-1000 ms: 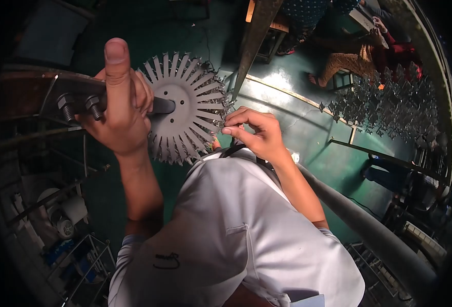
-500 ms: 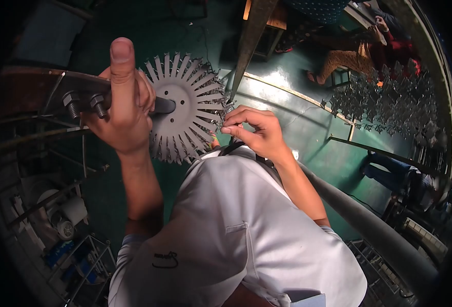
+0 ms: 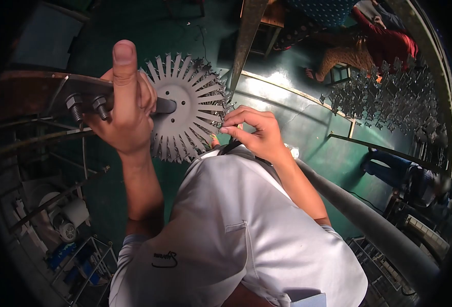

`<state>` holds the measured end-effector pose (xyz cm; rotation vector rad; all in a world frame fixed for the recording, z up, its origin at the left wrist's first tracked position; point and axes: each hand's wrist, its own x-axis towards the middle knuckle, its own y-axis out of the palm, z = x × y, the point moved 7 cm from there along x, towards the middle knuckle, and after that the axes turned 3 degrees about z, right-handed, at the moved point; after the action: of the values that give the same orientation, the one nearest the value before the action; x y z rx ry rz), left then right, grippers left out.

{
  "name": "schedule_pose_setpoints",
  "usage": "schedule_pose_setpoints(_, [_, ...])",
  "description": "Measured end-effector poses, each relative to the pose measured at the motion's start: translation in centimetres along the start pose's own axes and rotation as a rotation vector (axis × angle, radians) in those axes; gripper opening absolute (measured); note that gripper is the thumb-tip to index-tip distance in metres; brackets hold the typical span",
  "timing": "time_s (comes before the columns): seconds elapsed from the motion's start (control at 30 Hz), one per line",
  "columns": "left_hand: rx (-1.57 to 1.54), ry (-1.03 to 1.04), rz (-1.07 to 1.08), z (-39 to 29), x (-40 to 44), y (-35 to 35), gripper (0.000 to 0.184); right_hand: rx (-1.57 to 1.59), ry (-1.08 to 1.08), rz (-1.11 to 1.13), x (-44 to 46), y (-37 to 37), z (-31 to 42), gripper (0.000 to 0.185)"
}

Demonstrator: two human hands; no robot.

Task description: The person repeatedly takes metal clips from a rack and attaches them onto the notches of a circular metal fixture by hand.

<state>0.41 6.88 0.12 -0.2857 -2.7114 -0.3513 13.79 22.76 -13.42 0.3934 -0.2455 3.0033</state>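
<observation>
A grey slotted metal disc [image 3: 177,97] with small metal pieces around its rim sits on a dark shaft [image 3: 165,106]. My left hand [image 3: 128,110] is at the left of the disc, thumb raised, its fingers curled by the bracket end and the shaft; what they hold, if anything, is hidden. Two bolts [image 3: 76,106] stick out of the bracket [image 3: 57,94] beside that hand. At the disc's right rim, my right hand [image 3: 256,130] pinches with thumb and forefinger, touching or close to the small pieces; what lies between the fingertips is too small to name.
Many small metal pieces [image 3: 384,100] hang in a cluster at the upper right, beneath a metal frame. People sit behind it, one in a red top [image 3: 390,38]. A thick pipe [image 3: 364,225] slants at the lower right. A motor [image 3: 64,225] stands at the lower left.
My left hand and the bracket have shifted slightly right in view. My right hand stays at the disc's rim, nearly unmoved. The seated person in red has leaned, showing more of the top.
</observation>
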Motion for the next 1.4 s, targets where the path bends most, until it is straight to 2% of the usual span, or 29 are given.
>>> schedule_pose_setpoints(0.2, [0.066, -0.046, -0.033, 0.1, 0.1, 0.1, 0.053, -0.112, 0.014, -0.141, -0.5, 0.7, 0.6, 0.014])
schedule_pose_setpoints(0.27, [0.147, -0.047, -0.033, 0.1, 0.2, 0.4, 0.059, -0.182, 0.010, -0.114, -0.4, 1.2, 1.3, 0.015])
schedule_pose_setpoints(0.33, [0.136, -0.073, -0.055, 0.5, 0.0, 0.1, 0.057, -0.257, 0.014, -0.093, -0.3, 1.0, 1.9, 0.013])
schedule_pose_setpoints(0.37, [0.082, -0.078, -0.021, 1.0, -0.1, -0.5, 0.056, -0.297, -0.063, -0.044, -0.1, 0.8, 2.9, 0.013])
schedule_pose_setpoints(0.43, [0.040, -0.120, -0.009, 1.1, -0.1, -0.5, 0.055, -0.326, -0.010, 0.037, -0.2, 0.4, 3.5, 0.016])
schedule_pose_setpoints(0.5, [0.070, -0.097, -0.017, 1.0, -0.2, -0.6, 0.055, -0.367, -0.085, 0.078, -0.4, -0.1, 4.4, 0.020])
schedule_pose_setpoints(0.53, [0.057, -0.103, -0.009, 1.0, -0.2, -0.7, 0.053, -0.389, -0.030, 0.142, -0.3, -0.8, 5.1, 0.022])
schedule_pose_setpoints(0.6, [0.074, -0.124, -0.049, 1.0, -0.3, -0.8, 0.053, -0.400, -0.102, 0.097, 0.0, -3.6, 6.4, 0.023])
schedule_pose_setpoints(0.67, [0.081, -0.114, -0.045, 0.9, -0.3, -0.8, 0.054, -0.437, 0.026, -0.173, 0.8, -10.5, 8.3, 0.024])
schedule_pose_setpoints(0.7, [0.075, -0.116, -0.055, 0.9, -0.2, -0.8, 0.056, -0.501, -0.039, -0.443, 0.4, -15.1, 8.6, 0.019])
schedule_pose_setpoints(0.73, [0.070, -0.120, -0.065, 0.8, -0.2, -0.7, 0.058, -0.486, 0.030, -0.769, -0.1, -19.5, 9.7, 0.014])
schedule_pose_setpoints(0.77, [0.065, -0.127, -0.074, 0.8, -0.3, -0.7, 0.060, -0.556, -0.116, -1.068, -1.2, -23.5, 11.7, 0.012])
schedule_pose_setpoints(0.8, [0.067, -0.122, -0.081, 0.9, -0.3, -0.8, 0.060, -0.764, -0.303, -1.240, -2.3, -26.9, 13.2, 0.014])
schedule_pose_setpoints(0.83, [0.069, -0.116, -0.087, 0.9, -0.4, -0.7, 0.060, -1.019, -0.300, -1.462, -3.5, -29.7, 14.1, 0.016])
schedule_pose_setpoints(0.87, [0.071, -0.109, -0.094, 0.9, -0.3, -0.8, 0.061, -1.116, -0.220, -1.551, -4.6, -32.3, 14.2, 0.015])
schedule_pose_setpoints(0.9, [0.081, -0.114, -0.103, 1.0, -0.3, -0.9, 0.061, -1.228, -0.346, -1.619, -4.8, -33.4, 15.7, 0.021])
schedule_pose_setpoints(0.93, [0.076, -0.110, -0.096, 1.0, -0.3, -0.9, 0.060, -0.663, -0.621, -1.614, -5.6, -35.8, 15.3, 0.024])
schedule_pose_setpoints(1.0, [0.070, -0.104, -0.085, 1.1, -0.2, -1.0, 0.060, 0.472, -1.031, -1.335, -4.6, -39.9, 13.1, 0.031])
schedule_pose_setpoints(1.03, [0.078, -0.096, -0.087, 1.1, -0.3, -0.9, 0.060, 0.081, -0.941, -1.497, -4.6, -40.5, 14.1, 0.037])
schedule_pose_setpoints(1.13, [0.087, -0.099, -0.112, 1.2, -0.4, -1.0, 0.060, -0.759, -0.597, -1.723, -4.1, -38.9, 16.0, 0.032])
schedule_pose_setpoints(1.23, [0.094, -0.098, -0.122, 1.2, -0.5, -1.0, 0.059, -0.933, -0.642, -1.822, -4.2, -40.2, 15.5, 0.029])
schedule_pose_setpoints(1.33, [0.107, -0.103, -0.125, 1.4, -0.5, -1.3, 0.059, -0.919, -0.707, -1.884, -3.8, -40.7, 15.4, 0.031])
schedule_pose_setpoints(1.4, [0.110, -0.097, -0.113, 1.4, -0.5, -1.3, 0.059, -0.766, -0.592, -1.938, -3.6, -40.6, 15.7, 0.026])
